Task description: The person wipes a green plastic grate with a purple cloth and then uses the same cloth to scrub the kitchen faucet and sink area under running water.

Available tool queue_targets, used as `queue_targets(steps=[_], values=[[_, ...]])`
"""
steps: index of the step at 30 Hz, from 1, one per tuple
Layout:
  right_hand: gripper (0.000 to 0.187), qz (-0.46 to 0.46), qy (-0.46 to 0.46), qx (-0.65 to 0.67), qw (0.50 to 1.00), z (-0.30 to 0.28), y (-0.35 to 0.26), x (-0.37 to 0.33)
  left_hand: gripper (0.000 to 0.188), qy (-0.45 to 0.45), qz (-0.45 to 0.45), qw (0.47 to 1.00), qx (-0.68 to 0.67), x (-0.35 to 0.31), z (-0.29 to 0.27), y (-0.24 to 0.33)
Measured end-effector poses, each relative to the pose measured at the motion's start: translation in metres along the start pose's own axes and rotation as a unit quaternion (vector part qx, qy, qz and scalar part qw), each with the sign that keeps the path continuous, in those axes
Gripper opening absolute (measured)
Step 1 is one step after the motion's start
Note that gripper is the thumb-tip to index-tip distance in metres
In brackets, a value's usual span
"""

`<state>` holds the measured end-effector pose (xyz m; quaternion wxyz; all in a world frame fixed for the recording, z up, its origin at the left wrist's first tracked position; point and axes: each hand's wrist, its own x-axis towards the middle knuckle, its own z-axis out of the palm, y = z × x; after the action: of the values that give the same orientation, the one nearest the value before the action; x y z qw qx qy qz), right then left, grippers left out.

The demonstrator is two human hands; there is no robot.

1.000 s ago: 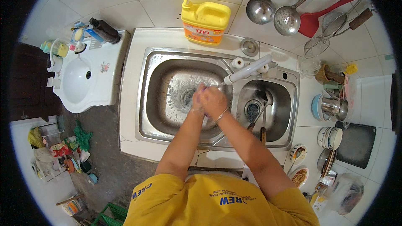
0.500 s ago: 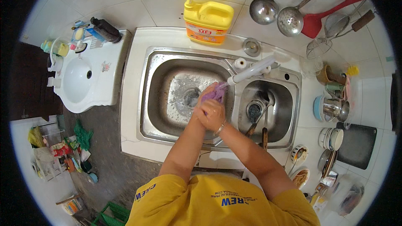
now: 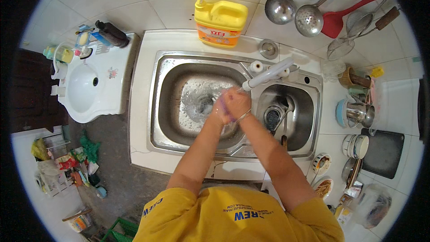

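Over the right side of the large steel sink basin (image 3: 166, 103), my two hands are pressed together around a purple cloth (image 3: 222, 104). My right hand (image 3: 238, 101), with a bracelet at its wrist, lies on top and is closed on the cloth. Beneath and to its left is my left hand (image 3: 218, 113), also closed on it, its fingers partly hidden. Just above the hands ends the white faucet spout (image 3: 268, 75), and water runs down at them. Most of the cloth is covered by my fingers.
The smaller basin (image 3: 302, 127) on the right holds long-handled utensils. A yellow pump jug (image 3: 220, 23) stands behind the sink. Ladles (image 3: 281, 9) and a red spatula (image 3: 333, 23) hang on the wall. Bowls (image 3: 356, 146) and dishes of food (image 3: 321, 163) line the right counter.
My hands have closed in around the purple cloth, so less of it shows. The right hand has moved slightly up and right, nearer the spout.
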<state>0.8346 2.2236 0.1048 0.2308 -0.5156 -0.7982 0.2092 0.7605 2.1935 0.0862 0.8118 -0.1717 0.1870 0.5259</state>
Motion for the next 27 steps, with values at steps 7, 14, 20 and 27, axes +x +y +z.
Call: queue_targets(steps=[7, 14, 20, 27], values=[[0.034, 0.203, -0.137, 0.299, 0.922, -0.009, 0.032, 0.004, 0.027, 0.12, 0.244, 0.959, 0.077, 0.011, -0.013, 0.016], [0.016, 0.121, -0.069, 0.405, 0.903, -0.052, -0.029, -0.005, 0.031, 0.147, 0.158, 0.976, 0.018, -0.006, -0.024, 0.044], [0.016, -0.171, -0.003, 0.109, 0.979, -0.02, -0.032, -0.027, 0.038, -0.223, 0.024, 0.974, -0.022, 0.008, -0.058, 0.022], [0.018, 0.081, 0.067, 0.088, 0.991, -0.025, -0.013, 0.003, 0.045, 0.118, 0.224, 0.965, 0.07, 0.004, 0.015, 0.0]])
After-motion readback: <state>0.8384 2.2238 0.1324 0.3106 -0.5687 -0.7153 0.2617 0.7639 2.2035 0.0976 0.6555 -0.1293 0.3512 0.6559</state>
